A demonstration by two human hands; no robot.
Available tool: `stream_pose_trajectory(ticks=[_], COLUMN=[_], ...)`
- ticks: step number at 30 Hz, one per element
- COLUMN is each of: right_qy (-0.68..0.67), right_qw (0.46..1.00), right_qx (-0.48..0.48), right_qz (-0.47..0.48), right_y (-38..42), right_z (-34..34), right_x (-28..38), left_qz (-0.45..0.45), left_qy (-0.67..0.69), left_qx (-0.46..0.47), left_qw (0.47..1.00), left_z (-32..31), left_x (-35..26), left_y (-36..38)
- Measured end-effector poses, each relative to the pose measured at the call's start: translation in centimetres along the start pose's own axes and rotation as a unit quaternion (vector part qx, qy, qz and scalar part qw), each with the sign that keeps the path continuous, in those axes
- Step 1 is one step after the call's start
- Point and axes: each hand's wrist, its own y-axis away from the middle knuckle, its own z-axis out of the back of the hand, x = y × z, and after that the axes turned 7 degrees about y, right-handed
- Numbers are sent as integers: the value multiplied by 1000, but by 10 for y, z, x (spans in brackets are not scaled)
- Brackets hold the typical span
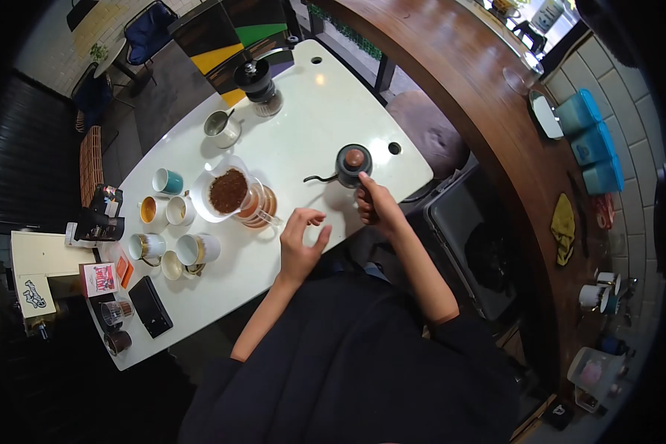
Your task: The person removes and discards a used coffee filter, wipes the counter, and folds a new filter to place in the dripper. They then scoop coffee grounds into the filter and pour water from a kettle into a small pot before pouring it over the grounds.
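Observation:
My right hand (378, 203) is wrapped round the handle of a black gooseneck kettle (345, 172) with a brown lid knob. The kettle's thin spout points left, toward the carafe. My left hand (300, 244) is raised over the table edge, fingers curved and apart, with nothing in it. Close to its fingertips is the handle of a glass carafe (265, 207) holding brown liquid. On the carafe sits a dripper with a white filter (205, 198), and dark coffee grounds (228, 191) fill it.
Several cups (197, 249) stand left of the dripper on the white table (333, 96). Behind it are a cup with a spoon (223, 132) and a hand grinder (259, 89). A black tablet-like slab (151, 305) lies near the left end. A wooden counter (488, 111) runs along the right.

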Motion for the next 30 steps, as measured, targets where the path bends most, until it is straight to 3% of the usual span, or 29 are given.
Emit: stream_pose_trajectory(ticks=[1, 3, 5, 13, 21, 30], right_qy=[0, -2, -16, 4, 6, 36], right_qw=[1000, 1000, 999, 998, 995, 989], right_qx=[3, 8, 31, 44, 75, 128], right_qz=[8, 5, 11, 41, 62, 70], right_y=[0, 2, 2, 5, 4, 2], right_z=[-1, -2, -1, 2, 4, 11], right_x=[-5, -13, -20, -38, -49, -57], left_qz=[60, 81, 186, 359, 372, 396], left_qy=[17, 11, 51, 129, 112, 202], left_qx=[10, 26, 66, 108, 82, 36], left_qw=[998, 996, 979, 918, 918, 895], left_z=[-7, -19, -30, -59, -66, -73], left_x=[1, 1, 7, 24, 20, 22], left_y=[-2, -5, -3, 11, 24, 51])
